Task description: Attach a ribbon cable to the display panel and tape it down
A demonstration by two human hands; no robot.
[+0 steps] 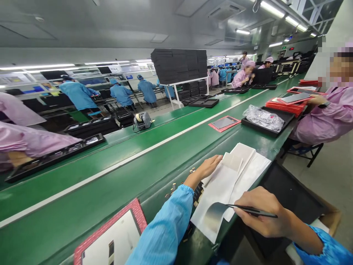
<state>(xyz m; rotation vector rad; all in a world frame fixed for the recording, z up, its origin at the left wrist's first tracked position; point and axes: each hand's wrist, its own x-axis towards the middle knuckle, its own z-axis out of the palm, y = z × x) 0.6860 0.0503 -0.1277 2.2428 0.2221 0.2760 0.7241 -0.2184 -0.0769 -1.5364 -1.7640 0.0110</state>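
Observation:
My right hand [263, 211] is closed around a pair of black tweezers [252, 210]. Their tips meet a dark grey, curved patch [216, 213] at the near end of a white sheet [220, 184]; whether it is a separate film or a lifted corner I cannot tell. My left hand [206, 167] lies along the sheet's left edge, fingers stretched out. More white sheets [252, 169] lie beneath and beside it. Small black and gold parts [196, 198] are scattered next to my left wrist, partly hidden by sleeve and paper.
A flat panel on red bubble wrap [116, 239] lies at the near left. Further along are another panel [227, 122], a black tray with clear plastic bags [264, 119] and a tape dispenser [142, 120]. A co-worker in pink [325, 110] sits at the right.

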